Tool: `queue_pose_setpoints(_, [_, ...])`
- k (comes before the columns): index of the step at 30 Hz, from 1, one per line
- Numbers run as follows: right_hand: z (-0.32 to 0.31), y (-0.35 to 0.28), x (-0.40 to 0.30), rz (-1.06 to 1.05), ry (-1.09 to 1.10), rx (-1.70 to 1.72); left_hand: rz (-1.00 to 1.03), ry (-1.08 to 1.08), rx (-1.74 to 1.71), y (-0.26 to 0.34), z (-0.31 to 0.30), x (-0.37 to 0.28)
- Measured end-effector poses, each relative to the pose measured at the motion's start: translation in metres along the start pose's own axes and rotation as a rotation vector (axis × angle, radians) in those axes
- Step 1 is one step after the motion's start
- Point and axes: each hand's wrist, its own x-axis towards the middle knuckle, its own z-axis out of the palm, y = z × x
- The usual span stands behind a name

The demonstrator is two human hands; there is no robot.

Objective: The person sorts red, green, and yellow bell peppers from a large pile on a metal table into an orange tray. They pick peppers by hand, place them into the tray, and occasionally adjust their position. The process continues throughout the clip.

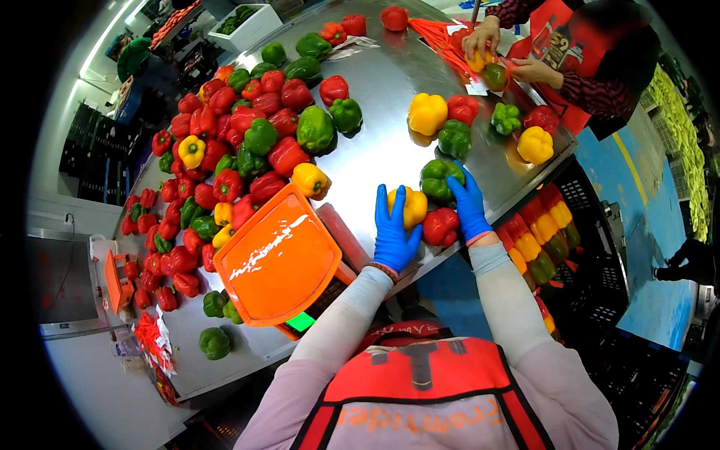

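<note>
My left hand (396,239), in a blue glove, lies against a yellow bell pepper (412,206), its fingers spread and its thumb near the pepper's lower side. My right hand (470,202), gloved the same way, has its fingers and thumb around the side of a green bell pepper (437,179). Between my hands a red bell pepper (440,227) sits close to both others, near the edge of the metal table (365,157). Another trio lies just beyond: a yellow pepper (427,114), a red pepper (463,109) and a green pepper (454,139).
A scale with an orange tray (278,259) stands left of my hands, before a large pepper heap (225,140). Across the table, a co-worker's hands (484,42) hold peppers by red net bags (441,42). Packed peppers fill a black crate (602,281) below right.
</note>
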Motion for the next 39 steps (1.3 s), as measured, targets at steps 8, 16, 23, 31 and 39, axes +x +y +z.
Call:
queue_pose_setpoints(8, [-0.028, -0.027, -0.022, -0.121, -0.078, -0.279, 0.016, -0.074, -0.077, 0.042, -0.055, -0.013])
queue_pose_setpoints(16, [-0.004, -0.061, 0.004, -0.371, -0.284, -0.768, -0.068, 0.128, -0.388, 0.065, -0.205, -0.076])
queue_pose_setpoints(23, [-0.002, -0.087, 0.022, -0.187, -0.414, -1.138, -0.175, 0.491, -0.421, 0.0, -0.298, -0.131])
queue_pose_setpoints(31, [0.279, -0.133, 0.008, -0.499, -0.672, -0.681, -0.326, 0.581, -0.405, -0.072, -0.375, -0.191])
queue_pose_setpoints(39, [0.57, -0.047, 0.041, -0.789, -0.752, -0.846, -0.515, 0.578, -0.392, -0.109, -0.412, -0.26])
